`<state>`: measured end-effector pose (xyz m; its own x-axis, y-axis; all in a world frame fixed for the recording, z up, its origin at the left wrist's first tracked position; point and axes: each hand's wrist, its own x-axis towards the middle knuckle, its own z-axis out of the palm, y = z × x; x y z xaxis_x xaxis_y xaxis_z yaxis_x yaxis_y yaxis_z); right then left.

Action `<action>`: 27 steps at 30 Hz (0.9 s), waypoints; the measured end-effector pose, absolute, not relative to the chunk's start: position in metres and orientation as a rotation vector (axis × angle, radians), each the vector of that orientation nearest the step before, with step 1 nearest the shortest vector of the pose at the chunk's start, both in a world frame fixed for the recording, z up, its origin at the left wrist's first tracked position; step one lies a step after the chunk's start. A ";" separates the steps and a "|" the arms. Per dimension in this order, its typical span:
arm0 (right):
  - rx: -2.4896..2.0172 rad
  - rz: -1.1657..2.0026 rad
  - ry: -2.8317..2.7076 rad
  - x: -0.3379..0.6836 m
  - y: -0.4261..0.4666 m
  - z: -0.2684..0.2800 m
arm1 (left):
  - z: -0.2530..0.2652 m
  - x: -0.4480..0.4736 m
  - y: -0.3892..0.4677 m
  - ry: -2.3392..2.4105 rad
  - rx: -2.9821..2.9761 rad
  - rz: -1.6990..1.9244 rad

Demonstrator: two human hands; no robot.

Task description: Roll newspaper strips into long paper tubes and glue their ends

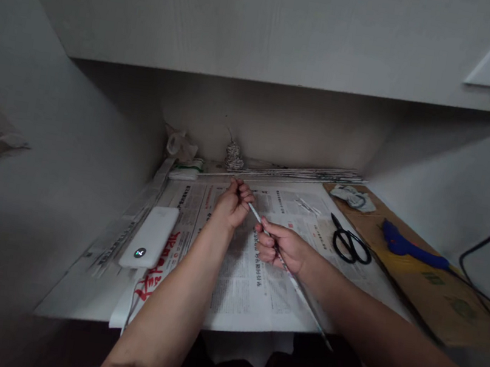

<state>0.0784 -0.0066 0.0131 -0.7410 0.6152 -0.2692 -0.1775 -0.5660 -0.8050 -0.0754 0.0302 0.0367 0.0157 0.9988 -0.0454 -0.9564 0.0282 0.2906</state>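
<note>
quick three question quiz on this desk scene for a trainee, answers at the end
1. Multiple choice: what do the left hand and the right hand both hold?
a) a pair of pliers
b) a thin pale rod
c) a folded cloth

2. True or false: the black scissors lie to the left of the white power bank.

3. Fill in the blank: the blue corded tool at the right lies on a sheet of ____.

Key:
1. b
2. False: the black scissors lie to the right of both hands, and the white power bank lies at the left.
3. cardboard
</note>
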 end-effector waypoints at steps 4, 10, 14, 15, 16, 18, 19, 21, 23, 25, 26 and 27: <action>-1.014 1.805 -1.582 0.068 -0.003 0.015 | 0.037 -0.074 0.028 0.337 0.236 1.523; -0.829 2.044 -1.404 0.059 0.002 0.014 | 0.034 -0.073 0.030 0.271 0.264 1.554; -0.644 2.279 -1.237 0.059 0.005 0.010 | 0.034 -0.073 0.030 0.228 0.286 1.550; -0.730 2.206 -1.296 0.058 0.006 0.010 | 0.034 -0.072 0.030 0.248 0.287 1.548; -0.846 2.085 -1.385 0.058 0.008 0.009 | 0.034 -0.072 0.030 0.281 0.289 1.552; -1.056 1.707 -1.622 0.058 0.010 0.009 | 0.034 -0.071 0.030 0.369 0.303 1.572; -1.115 1.472 -1.749 0.058 0.010 0.009 | 0.033 -0.070 0.031 0.414 0.311 1.581; -1.146 1.022 -1.958 0.061 0.010 0.010 | 0.031 -0.068 0.031 0.485 0.331 1.584; -1.142 0.769 -2.044 0.065 0.011 0.008 | 0.027 -0.066 0.032 0.537 0.352 1.552; -1.143 0.918 -2.001 0.068 0.012 0.005 | 0.024 -0.066 0.032 0.595 0.369 1.512; -1.118 1.132 -1.926 0.070 0.013 0.004 | 0.023 -0.065 0.032 0.620 0.374 1.492; -1.058 1.391 -1.818 0.071 0.015 0.003 | 0.023 -0.066 0.032 0.631 0.377 1.476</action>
